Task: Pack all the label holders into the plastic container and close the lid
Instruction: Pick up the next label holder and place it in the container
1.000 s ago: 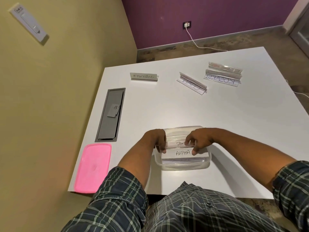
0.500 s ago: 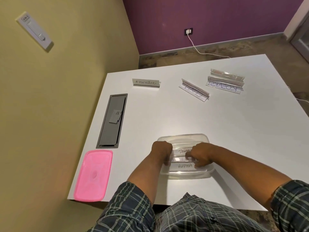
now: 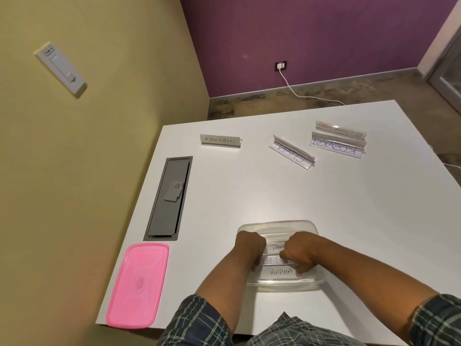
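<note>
Since prev. frames: both hands sat lower in the clear plastic container [image 3: 279, 227], further over the holders; L hand covered more of the strip edge than 1 s ago, and the view had tilted up a bit. Holders out on the table looked unshifted.

L hand [image 3: 250, 250] and R hand [image 3: 298, 254] were curled knuckles-up inside the container, fingers bent and bunched, pressing/pinching the middle holder [image 3: 270, 260] between the "PAND.." holder [image 3: 277, 247] and the "ALPHA" holder [image 3: 281, 271]. Exact fingertip contact was hidden under the knuckles; cannot tell if it was a pinch or a plain push-down.

Not yet packed, far side of the white table [image 3: 349, 208]: "SUPERMAN" holder [image 3: 220, 141], "CLAVA"-type holder [image 3: 291, 152] (text unclear), "KOSAKSI" holder [image 3: 336, 146] w/ another clear one [image 3: 339, 129] just behind it, touching or nearly. Pink lid [image 3: 137, 285] lay off to the L near the table edge, well apart from the container.

Handling (judgement): holders prob. light, thin clear plastic, stiff along length but springy at the fold; smooth, so slippery. Best taken by the two short ends or pinched along the folded spine, laid flat and nested. Container likely light too, so it may slide when pressed; steady w/ one hand. Lid looked flexible; press round the rim.
</note>
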